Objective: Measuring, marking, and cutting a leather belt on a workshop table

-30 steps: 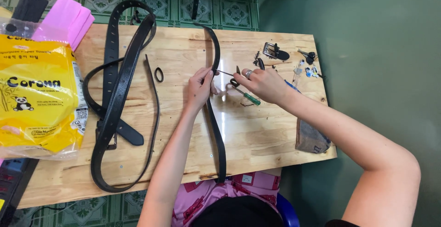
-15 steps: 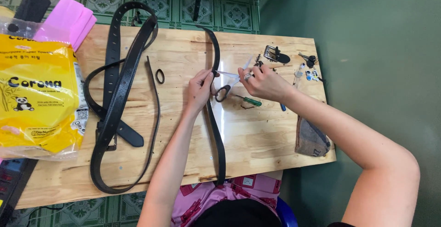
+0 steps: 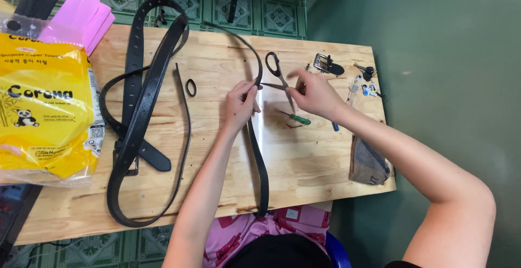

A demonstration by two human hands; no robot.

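My left hand pinches a narrow black belt strap that runs from the table's near edge up past the hand and curves toward the far edge. My right hand, with blurred, partly spread fingers, grips black-handled scissors near their pivot. The blades are apart, and one tip points at the strap beside my left fingers. A green-handled screwdriver lies on the wooden table just below my right hand.
Wider black belts loop across the left half, with a small black loop beside them. A yellow paper-towel pack and pink pad sit left. A metal buckle, small bits and a grey pouch lie right.
My right hand has lifted away from the strap toward the far side, turning the scissors so their handles now point away from me. My left hand has stayed on the strap.
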